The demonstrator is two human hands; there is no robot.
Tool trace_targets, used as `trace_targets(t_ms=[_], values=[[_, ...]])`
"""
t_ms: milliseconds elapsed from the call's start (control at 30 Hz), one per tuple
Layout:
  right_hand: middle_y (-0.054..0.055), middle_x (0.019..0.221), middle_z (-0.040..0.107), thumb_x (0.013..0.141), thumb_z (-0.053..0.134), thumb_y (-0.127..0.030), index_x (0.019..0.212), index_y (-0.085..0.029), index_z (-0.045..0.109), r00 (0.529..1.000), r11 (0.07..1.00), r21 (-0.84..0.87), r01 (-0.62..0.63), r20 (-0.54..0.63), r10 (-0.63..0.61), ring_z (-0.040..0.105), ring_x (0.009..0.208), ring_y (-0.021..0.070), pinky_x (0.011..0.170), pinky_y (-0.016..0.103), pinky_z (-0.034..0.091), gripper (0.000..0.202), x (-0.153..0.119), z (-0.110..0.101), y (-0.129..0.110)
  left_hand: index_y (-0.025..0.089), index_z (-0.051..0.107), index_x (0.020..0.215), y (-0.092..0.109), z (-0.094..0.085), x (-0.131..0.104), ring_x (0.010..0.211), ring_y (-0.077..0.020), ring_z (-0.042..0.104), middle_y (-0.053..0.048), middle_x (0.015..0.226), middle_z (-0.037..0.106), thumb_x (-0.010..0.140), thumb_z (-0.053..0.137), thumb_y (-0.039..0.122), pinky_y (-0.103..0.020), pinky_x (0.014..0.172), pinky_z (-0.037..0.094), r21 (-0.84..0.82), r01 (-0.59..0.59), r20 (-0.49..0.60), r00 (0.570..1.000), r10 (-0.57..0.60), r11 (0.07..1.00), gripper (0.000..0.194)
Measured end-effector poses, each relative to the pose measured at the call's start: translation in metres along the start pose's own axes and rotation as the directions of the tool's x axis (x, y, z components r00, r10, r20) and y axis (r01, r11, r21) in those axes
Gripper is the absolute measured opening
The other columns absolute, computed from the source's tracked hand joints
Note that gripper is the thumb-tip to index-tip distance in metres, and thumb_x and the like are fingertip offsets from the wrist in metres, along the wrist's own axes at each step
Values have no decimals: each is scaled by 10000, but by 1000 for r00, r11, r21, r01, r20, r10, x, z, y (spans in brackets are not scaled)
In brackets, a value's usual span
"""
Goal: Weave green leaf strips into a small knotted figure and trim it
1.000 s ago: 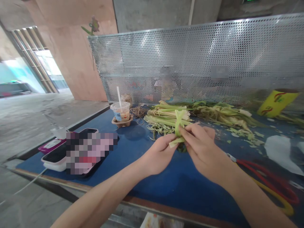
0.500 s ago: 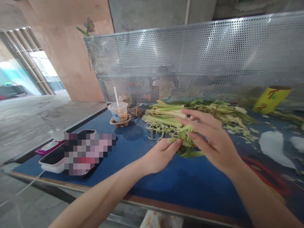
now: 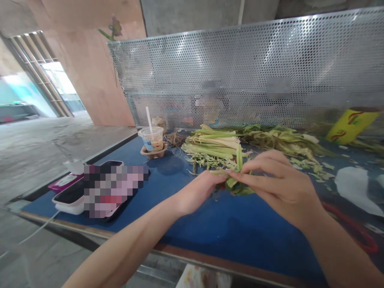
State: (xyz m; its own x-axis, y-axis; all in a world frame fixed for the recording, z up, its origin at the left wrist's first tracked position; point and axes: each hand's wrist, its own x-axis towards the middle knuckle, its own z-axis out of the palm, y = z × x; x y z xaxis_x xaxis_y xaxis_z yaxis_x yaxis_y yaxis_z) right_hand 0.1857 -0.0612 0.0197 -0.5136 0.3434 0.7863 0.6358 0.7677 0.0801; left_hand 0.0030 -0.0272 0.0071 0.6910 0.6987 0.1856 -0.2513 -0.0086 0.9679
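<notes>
In the middle of the head view, over the table, is a small bundle of folded green leaf strips (image 3: 239, 189). My left hand (image 3: 197, 193) is closed on its left side, with the thumb pressed along a flat strip. My right hand (image 3: 280, 186) grips the bundle from the right, its fingers drawn together near the upright strip end. The right fingertips partly cover the strips. Just behind lie a pile of pale green stalks (image 3: 210, 146) and shredded leaf bits (image 3: 207, 162).
Wilted leaves (image 3: 285, 140) spread at the back right, near a yellow roll (image 3: 349, 126). White paper (image 3: 355, 188) lies right. On the left stand a drink cup (image 3: 152, 140) with a straw and phone-like devices (image 3: 70, 196). A perforated metal screen (image 3: 234, 72) borders the blue table (image 3: 204, 236).
My right hand has come down from its raised, spread position and its fingers have closed onto the leaf strips. A strip end now points upward. The view has shifted slightly.
</notes>
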Motion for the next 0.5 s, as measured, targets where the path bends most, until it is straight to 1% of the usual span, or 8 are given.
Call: trace_targets(t_ms=[67, 133, 200, 267, 333, 400, 500], values=[[33, 814, 606, 841, 498, -67, 1016, -280, 645, 1000, 999, -29, 15, 16, -14, 491, 774, 162, 717, 328, 410, 313, 0, -1, 0, 145, 640, 750, 2, 0, -1, 867, -208, 524, -18, 803, 639, 633, 518, 190, -333, 852, 355, 12, 3, 13, 1000, -3, 1000, 175], [42, 814, 589, 842, 486, -63, 1023, -253, 646, 999, 998, -52, 30, 37, -28, 496, 768, 157, 697, 300, 421, 307, -1, 0, -1, 158, 642, 792, 5, 1, -3, 834, -189, 518, 8, 759, 616, 584, 553, 136, -307, 814, 361, 58, 32, 5, 999, -33, 998, 227], [50, 828, 575, 847, 470, -65, 1045, -225, 640, 998, 997, -75, 25, 51, -21, 513, 761, 145, 667, 265, 428, 306, -3, 1, -2, 163, 631, 802, 7, 2, -3, 800, -164, 508, 18, 750, 597, 619, 560, 127, -281, 772, 363, 126, 43, -2, 999, -43, 991, 200], [57, 839, 570, 852, 456, -69, 1065, -195, 633, 999, 994, -106, 11, 53, -5, 529, 739, 131, 636, 241, 431, 305, -5, 2, -2, 155, 605, 745, 9, 3, -3, 738, -139, 487, 22, 717, 570, 669, 527, 137, -262, 725, 359, 190, 38, 4, 999, -39, 981, 111], [62, 839, 573, 850, 450, -65, 1067, -174, 631, 999, 991, -131, 15, 47, -8, 538, 722, 126, 624, 233, 435, 302, -6, 3, -2, 150, 572, 681, 12, 3, -3, 671, -116, 451, 35, 655, 522, 691, 501, 131, -248, 689, 352, 236, 29, 18, 999, -35, 971, 74], [67, 834, 575, 841, 452, -51, 1062, -164, 628, 999, 990, -136, 34, 43, -28, 549, 733, 134, 640, 243, 444, 304, -7, 2, -1, 147, 562, 666, 14, 3, -4, 644, -103, 431, 42, 631, 495, 709, 489, 123, -239, 687, 356, 256, 14, 34, 999, -24, 967, 89], [85, 890, 574, 816, 461, -24, 1093, -160, 602, 996, 995, -72, 72, 59, -67, 564, 816, 159, 711, 276, 462, 339, -7, -1, 0, 145, 592, 709, 15, 2, -4, 703, -111, 478, 33, 671, 535, 736, 490, 117, -235, 745, 374, 259, 2, 49, 999, -15, 966, 109]])
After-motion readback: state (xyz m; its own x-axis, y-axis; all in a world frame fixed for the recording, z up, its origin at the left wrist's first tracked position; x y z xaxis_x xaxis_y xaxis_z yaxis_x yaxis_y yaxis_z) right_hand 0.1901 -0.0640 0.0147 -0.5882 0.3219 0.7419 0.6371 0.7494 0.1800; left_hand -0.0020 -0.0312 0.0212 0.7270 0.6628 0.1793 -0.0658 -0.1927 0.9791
